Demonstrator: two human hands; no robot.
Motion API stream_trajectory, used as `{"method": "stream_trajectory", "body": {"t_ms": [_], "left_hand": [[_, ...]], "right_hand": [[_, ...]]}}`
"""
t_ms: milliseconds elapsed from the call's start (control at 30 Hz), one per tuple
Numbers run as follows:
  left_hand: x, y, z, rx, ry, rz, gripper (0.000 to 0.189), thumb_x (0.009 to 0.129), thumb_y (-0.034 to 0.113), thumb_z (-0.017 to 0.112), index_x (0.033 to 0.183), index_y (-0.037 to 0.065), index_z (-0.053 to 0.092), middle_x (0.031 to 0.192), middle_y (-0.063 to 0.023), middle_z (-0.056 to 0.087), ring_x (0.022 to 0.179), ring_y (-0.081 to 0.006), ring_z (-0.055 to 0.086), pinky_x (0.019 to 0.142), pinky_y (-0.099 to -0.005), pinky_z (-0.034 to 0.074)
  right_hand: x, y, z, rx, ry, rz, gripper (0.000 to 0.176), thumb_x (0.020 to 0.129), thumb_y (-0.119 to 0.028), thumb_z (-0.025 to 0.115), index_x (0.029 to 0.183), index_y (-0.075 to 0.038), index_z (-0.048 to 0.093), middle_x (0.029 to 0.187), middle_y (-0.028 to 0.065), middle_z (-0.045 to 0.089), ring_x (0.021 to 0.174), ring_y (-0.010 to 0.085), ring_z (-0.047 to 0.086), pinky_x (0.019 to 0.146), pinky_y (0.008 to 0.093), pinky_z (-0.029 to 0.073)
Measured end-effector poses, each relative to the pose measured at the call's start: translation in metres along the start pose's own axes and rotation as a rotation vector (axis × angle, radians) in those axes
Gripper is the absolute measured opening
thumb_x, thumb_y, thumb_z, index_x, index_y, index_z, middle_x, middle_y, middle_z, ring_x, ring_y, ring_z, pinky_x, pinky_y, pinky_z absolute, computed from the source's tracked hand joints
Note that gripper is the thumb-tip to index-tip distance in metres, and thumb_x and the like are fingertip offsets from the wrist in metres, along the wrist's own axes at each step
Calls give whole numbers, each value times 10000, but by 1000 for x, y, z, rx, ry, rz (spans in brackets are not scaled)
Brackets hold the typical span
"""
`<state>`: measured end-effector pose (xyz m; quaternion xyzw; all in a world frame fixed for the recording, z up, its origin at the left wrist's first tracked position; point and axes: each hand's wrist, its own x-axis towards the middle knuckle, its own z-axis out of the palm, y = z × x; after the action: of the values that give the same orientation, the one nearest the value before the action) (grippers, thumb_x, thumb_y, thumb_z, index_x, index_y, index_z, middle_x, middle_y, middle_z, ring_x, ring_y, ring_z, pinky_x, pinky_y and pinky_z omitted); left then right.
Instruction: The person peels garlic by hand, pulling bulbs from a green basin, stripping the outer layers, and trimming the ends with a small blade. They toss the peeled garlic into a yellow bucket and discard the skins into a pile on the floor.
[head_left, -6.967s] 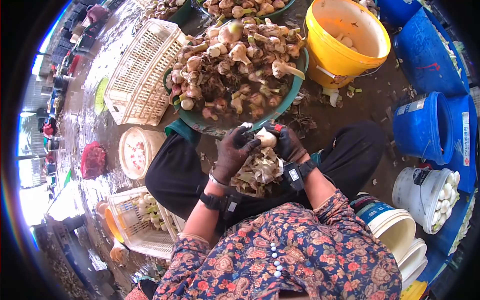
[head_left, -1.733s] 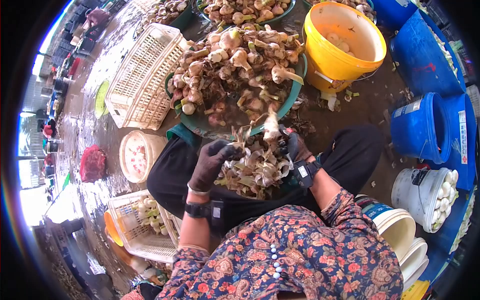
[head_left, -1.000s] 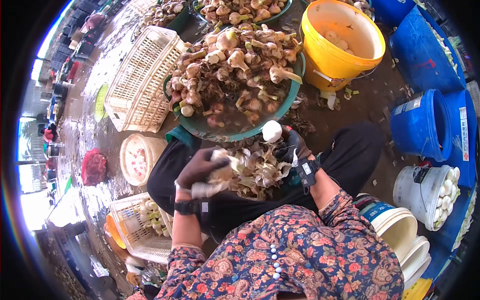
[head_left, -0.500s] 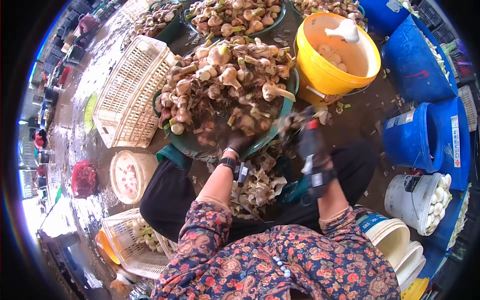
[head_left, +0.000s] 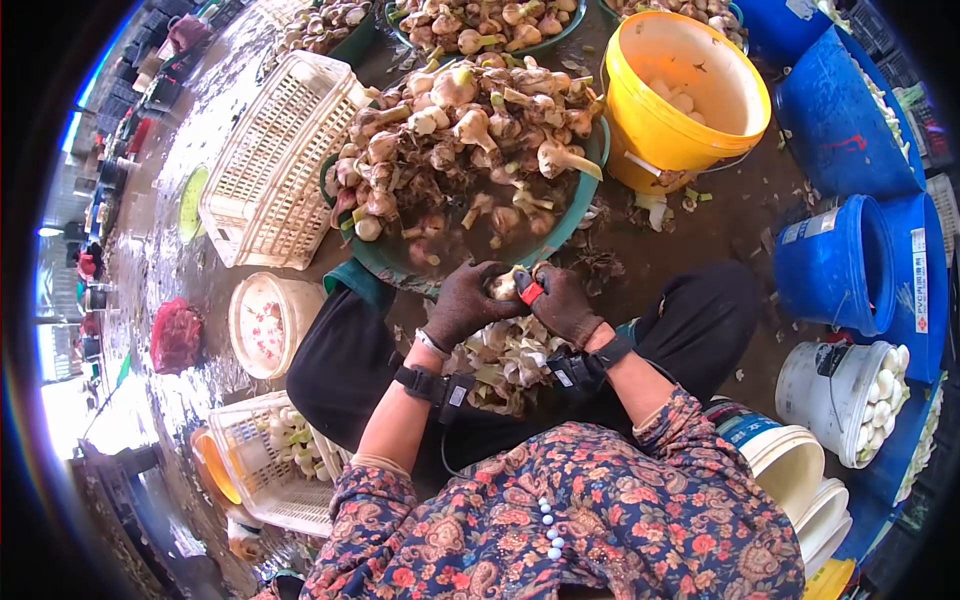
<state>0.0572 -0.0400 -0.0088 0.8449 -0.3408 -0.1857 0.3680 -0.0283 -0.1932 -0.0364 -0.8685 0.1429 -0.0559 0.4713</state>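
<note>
My left hand (head_left: 466,306), in a dark brown glove, is closed around a pale garlic bulb (head_left: 503,285) over my lap. My right hand (head_left: 565,308), gloved alike, is closed against the bulb's other side, its thumb pressed to it. A red band (head_left: 531,293) shows at the right thumb. Just beyond both hands is a green basin (head_left: 590,205) heaped with unpeeled garlic (head_left: 440,130), some of it in murky water at the near side. Below the hands, between my knees, lies a pile of papery garlic skins (head_left: 505,360).
A yellow bucket (head_left: 640,150) with peeled bulbs stands beyond the basin's right side. Blue buckets (head_left: 835,265) and a white bucket (head_left: 812,390) of white bulbs are at the right. White crates (head_left: 285,150) and a pale tub (head_left: 300,300) stand on the left. Scraps litter the wet floor.
My left hand has come back from the basin with a garlic bulb. My right hand has moved left to meet it. The white bulb in the air over the yellow bucket no longer shows there.
</note>
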Motion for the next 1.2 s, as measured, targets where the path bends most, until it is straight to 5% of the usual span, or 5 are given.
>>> {"method": "stream_trajectory", "body": {"t_ms": [300, 767, 900, 1100, 1200], "left_hand": [[-20, 32, 13, -708, -47, -167, 606, 691, 148, 782, 1192, -30, 490, 1043, -74, 616, 934, -126, 576, 846, -285, 461], [-31, -9, 20, -912, 45, -605, 219, 875, 134, 599, 1034, -16, 615, 879, -61, 663, 802, -152, 624, 713, -270, 483], [-40, -15, 18, -20, 339, 213, 252, 903, 158, 526, 1077, -15, 585, 996, -176, 642, 899, -326, 626, 750, -344, 485], [-33, -21, 14, -1096, 98, -575, 220, 877, 57, 522, 1077, 4, 596, 933, -126, 643, 824, -292, 620, 743, -306, 480], [-47, -13, 20, -794, 296, -120, 180, 878, 85, 550, 1030, 6, 604, 943, -69, 619, 836, -184, 585, 721, -272, 469]], "right_hand": [[-21, -20, -24, 1135, -391, 705, 477, 926, -508, 376, 1128, -112, 549, 846, -15, 610, 661, 105, 576, 567, 265, 482], [-17, -5, -17, 1109, -480, 108, 482, 803, -145, 675, 1227, -29, 477, 1160, 66, 548, 1044, 142, 526, 908, 293, 431], [-18, -10, -14, 898, -327, -37, 506, 755, -90, 694, 1218, -44, 495, 1179, 96, 538, 1089, 204, 513, 955, 331, 399], [-16, 0, 6, -83, -111, -418, 212, 755, -149, 641, 949, -62, 636, 1030, 150, 577, 971, 285, 538, 839, 369, 441], [-12, 18, 6, 1016, -142, 448, 222, 877, -230, 577, 975, -37, 623, 923, 31, 630, 886, 171, 591, 813, 318, 472]]}}
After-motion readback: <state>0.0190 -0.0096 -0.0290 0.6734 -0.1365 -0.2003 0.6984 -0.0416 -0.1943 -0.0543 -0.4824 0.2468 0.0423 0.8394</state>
